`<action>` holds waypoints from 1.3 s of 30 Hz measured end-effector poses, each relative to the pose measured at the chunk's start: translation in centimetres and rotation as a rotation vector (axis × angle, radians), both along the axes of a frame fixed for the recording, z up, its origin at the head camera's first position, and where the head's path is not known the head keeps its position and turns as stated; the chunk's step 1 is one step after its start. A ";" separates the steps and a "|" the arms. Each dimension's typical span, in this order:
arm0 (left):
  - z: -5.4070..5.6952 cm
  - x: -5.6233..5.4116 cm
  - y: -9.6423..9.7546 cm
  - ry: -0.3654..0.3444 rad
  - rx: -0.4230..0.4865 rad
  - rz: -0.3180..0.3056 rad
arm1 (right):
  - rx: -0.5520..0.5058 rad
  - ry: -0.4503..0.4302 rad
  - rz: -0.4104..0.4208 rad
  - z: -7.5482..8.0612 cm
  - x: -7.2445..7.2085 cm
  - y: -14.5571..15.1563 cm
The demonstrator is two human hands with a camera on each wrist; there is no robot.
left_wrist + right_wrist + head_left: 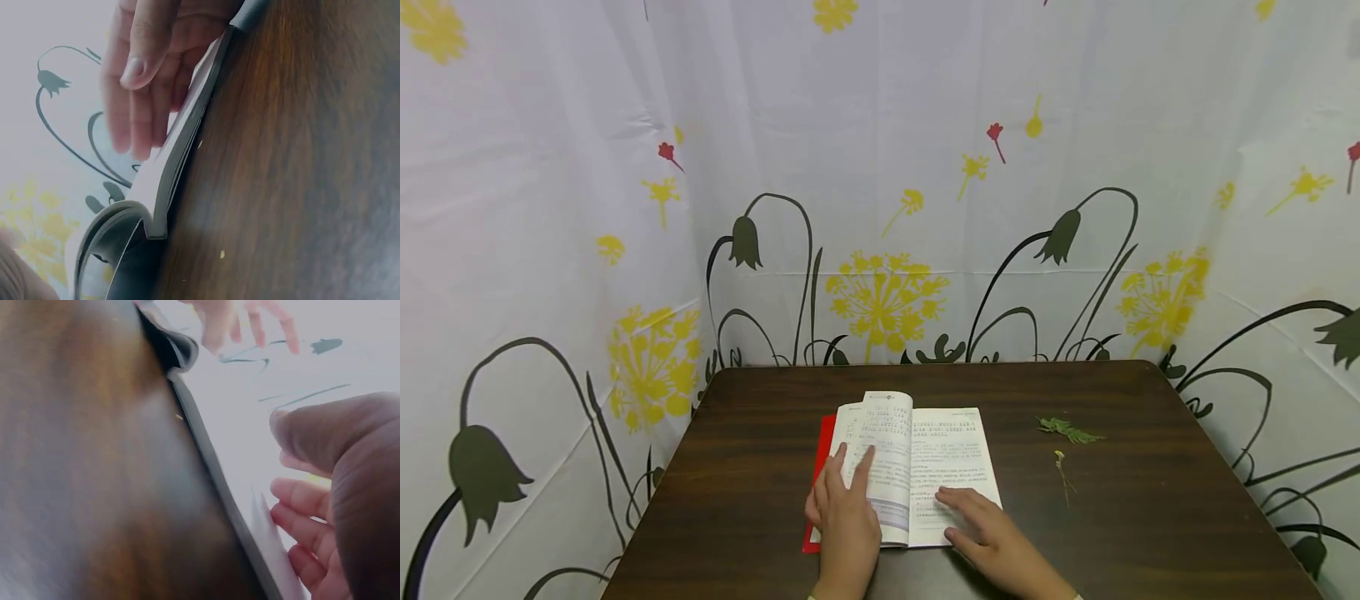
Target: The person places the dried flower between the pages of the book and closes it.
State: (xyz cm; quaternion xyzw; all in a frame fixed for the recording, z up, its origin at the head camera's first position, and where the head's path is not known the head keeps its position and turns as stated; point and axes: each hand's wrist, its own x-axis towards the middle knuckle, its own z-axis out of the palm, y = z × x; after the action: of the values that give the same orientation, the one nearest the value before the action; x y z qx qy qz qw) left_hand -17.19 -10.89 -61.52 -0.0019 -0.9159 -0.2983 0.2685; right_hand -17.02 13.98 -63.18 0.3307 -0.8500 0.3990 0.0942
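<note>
A paperback book (951, 467) lies spread on the dark table, its red cover (826, 433) showing along the left side. One printed leaf (889, 417) curves up from the middle fold and overlaps the left pages. Over those left pages my left hand (848, 517) rests with its fingers extended. My right hand (988, 529) is at the lower right of the right page, fingers loosely spread and holding nothing. In the left wrist view the left hand (156, 56) reaches along the book's edge. The right wrist view shows the right hand's relaxed fingers (303, 512) beside the page.
To the right of the book, a green fern-like sprig (1071, 431) lies on the table (1180, 492). Below it is a small yellow flower on a thin stem (1062, 471). A white flower-patterned curtain (880, 167) hangs behind and along both sides.
</note>
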 end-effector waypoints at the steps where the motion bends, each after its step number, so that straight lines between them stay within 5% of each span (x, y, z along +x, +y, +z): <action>1: 0.0 0.0 0.0 0.031 -0.032 -0.026 | -0.016 -0.001 -0.004 0.0 -0.1 0.2; 4: 0.1 0.1 0.2 0.145 -0.111 -0.206 | -0.054 -0.017 -0.003 0.1 -0.2 0.6; 6: 0.3 0.2 0.3 0.193 -0.140 -0.392 | -0.051 -0.022 -0.003 0.0 -0.4 0.7; 8: 0.4 0.3 0.5 0.194 -0.165 -0.550 | -0.035 -0.027 0.000 -0.1 -0.5 0.7; 10: 0.5 0.5 0.7 0.155 -0.194 -0.616 | -0.017 -0.029 -0.003 -0.2 -0.5 0.6; 18: 0.2 0.9 1.2 -0.063 -0.203 -0.364 | -0.008 0.027 -0.001 -0.8 -0.6 0.6; 26: 0.1 1.0 1.2 -0.055 -0.255 -0.477 | 0.014 0.060 0.003 -1.0 -0.4 0.6; 39: -0.3 1.0 1.0 -0.189 -0.262 -0.464 | 0.064 0.060 -0.005 -0.3 -0.3 0.6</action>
State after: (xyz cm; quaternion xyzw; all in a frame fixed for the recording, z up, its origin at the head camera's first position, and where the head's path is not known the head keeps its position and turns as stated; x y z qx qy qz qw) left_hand -16.19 -9.87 -61.80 -0.2182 -0.9428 -0.2297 0.1037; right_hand -17.27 14.58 -63.51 0.3434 -0.8598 0.3615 0.1099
